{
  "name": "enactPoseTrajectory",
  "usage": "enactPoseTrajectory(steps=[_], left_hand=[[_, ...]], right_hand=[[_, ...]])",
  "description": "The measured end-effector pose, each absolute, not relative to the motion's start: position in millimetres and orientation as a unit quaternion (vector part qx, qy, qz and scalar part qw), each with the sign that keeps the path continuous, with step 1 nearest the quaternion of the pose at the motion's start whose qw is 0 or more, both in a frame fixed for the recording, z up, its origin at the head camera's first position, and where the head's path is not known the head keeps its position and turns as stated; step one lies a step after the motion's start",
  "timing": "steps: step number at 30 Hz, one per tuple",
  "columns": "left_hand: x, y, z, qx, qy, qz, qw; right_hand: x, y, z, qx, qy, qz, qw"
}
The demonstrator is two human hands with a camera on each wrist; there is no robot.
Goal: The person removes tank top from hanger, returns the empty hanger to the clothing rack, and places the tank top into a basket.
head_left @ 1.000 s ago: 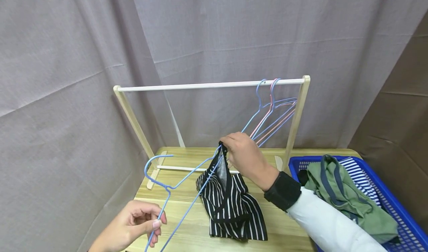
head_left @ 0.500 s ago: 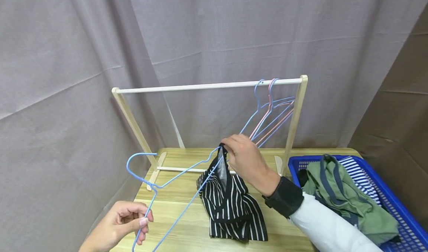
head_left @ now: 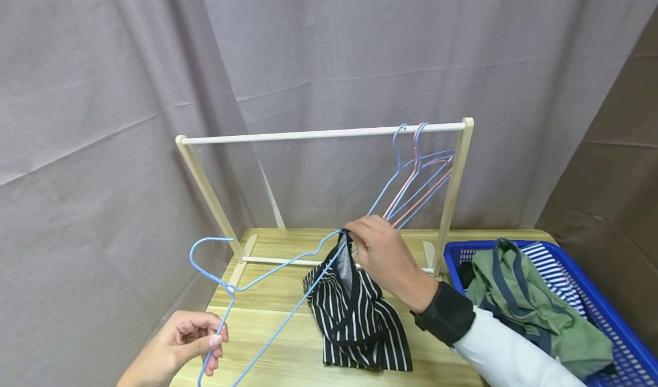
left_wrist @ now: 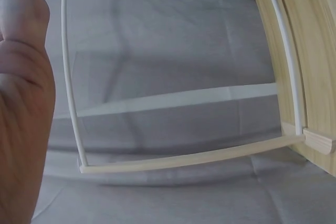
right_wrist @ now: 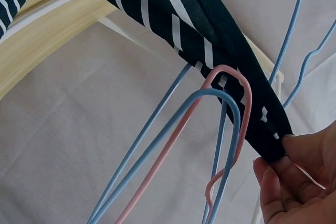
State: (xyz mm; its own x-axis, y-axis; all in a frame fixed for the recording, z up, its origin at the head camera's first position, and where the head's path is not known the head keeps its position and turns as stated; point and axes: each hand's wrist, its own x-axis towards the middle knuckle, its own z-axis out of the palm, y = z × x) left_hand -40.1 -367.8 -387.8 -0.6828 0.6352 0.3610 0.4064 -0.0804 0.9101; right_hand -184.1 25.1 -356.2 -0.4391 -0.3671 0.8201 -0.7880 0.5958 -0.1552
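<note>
In the head view, my left hand (head_left: 185,341) pinches one arm of a blue wire hanger (head_left: 228,288) between thumb and fingers, its hook turned up and left. The hanger's far end reaches into the top opening of a black-and-white striped garment (head_left: 362,318), which droops onto the table. My right hand (head_left: 382,256) pinches the garment's black edge at that end. Close up in the right wrist view, the thumb and fingers of the right hand (right_wrist: 299,174) grip the garment's narrow dark strip (right_wrist: 257,114). The left wrist view shows mostly wrist and forearm.
A clothes rack with a white rail (head_left: 308,134) stands on the wooden table (head_left: 277,347). Blue and pink hangers (head_left: 398,170) hang at its right end, just behind my right hand. A blue basket (head_left: 454,256) on the right holds a green garment (head_left: 540,313) and a blue-striped one (head_left: 554,270).
My left hand and the hanger's hook have moved left. My right hand has shifted slightly right and down, still pinching the garment's edge at the hanger's far end.
</note>
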Motion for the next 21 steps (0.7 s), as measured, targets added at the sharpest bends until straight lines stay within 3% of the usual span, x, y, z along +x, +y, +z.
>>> enactPoseTrajectory(steps=[15,21], left_hand=[[-44.1,-378.2,-391.6,0.388,0.672,0.626,0.083],[-48.1,-368.7,-391.8,0.342,0.703,0.618,0.086]], right_hand=[[-166.2,43.4,-368.2,0.412,-0.770,0.258,0.414],[-154.9,52.0,-382.0,0.452,-0.753,0.241,0.413]])
